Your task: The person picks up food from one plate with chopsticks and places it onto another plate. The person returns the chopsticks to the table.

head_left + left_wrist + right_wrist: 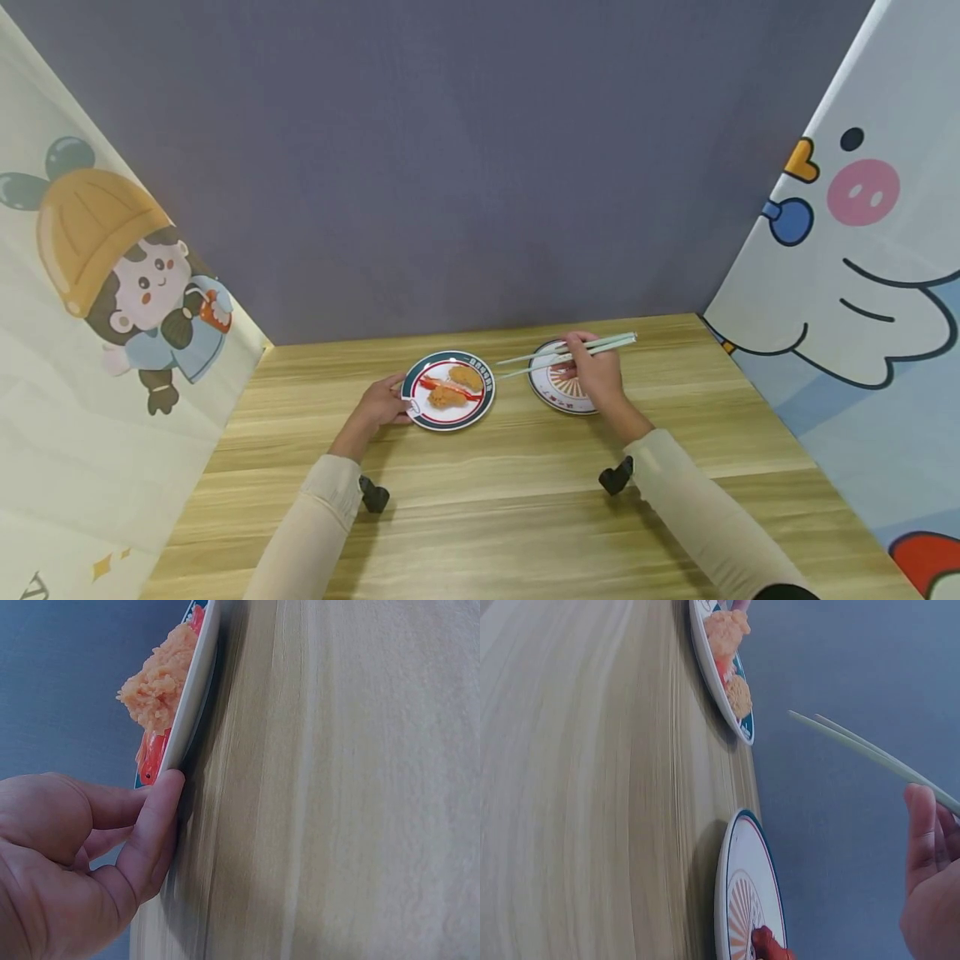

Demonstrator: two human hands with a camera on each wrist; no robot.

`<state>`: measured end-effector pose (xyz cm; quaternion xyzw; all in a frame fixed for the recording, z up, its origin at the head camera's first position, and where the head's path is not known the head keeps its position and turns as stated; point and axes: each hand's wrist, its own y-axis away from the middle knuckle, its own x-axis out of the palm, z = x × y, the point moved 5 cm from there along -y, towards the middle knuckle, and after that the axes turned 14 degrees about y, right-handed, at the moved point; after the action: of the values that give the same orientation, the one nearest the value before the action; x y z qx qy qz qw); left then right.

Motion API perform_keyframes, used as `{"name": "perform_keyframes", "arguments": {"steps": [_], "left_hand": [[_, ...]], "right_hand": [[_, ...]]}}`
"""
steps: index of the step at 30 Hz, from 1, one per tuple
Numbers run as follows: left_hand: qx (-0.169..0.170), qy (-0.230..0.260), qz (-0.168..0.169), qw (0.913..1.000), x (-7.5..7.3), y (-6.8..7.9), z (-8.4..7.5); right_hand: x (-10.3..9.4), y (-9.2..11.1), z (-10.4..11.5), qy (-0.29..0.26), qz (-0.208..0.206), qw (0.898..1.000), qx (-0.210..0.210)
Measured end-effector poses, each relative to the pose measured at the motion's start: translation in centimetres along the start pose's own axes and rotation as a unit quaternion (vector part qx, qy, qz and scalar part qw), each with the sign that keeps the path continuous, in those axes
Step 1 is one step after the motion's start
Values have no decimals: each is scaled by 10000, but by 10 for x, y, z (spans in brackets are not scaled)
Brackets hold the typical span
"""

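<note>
My left hand (384,403) pinches the left edge of a round plate (427,422) with a dark green rim, thumb on top and fingers beneath. On that plate lie two golden fried pieces (447,397) and red shrimp-like food (154,756) between them. My right hand (596,371) holds a pair of pale green chopsticks (540,362), raised above the table, with nothing between the tips. The tips point left toward the food plate. Below this hand is a second plate (542,382) with a fan pattern, bearing a small red piece (771,945); the hand hides part of it.
Both plates are near the back of a wood-grain table (480,517), before a grey-blue panel (480,167). Cartoon-printed panels flank the table left (45,375) and right (765,300). A black wrist mount (617,477) sits at the right cuff.
</note>
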<state>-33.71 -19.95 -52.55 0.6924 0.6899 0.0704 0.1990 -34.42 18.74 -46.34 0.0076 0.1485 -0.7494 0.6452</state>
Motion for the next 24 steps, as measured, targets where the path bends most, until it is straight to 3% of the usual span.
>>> {"name": "perform_keyframes", "arguments": {"steps": [14,24], "left_hand": [[82,106,67,9999,2,-1,2],[90,117,53,9999,2,-3,2]], "right_hand": [[-23,-7,-12,-25,-155,9993,343],[-43,-3,-17,139,-438,9988,193]]}}
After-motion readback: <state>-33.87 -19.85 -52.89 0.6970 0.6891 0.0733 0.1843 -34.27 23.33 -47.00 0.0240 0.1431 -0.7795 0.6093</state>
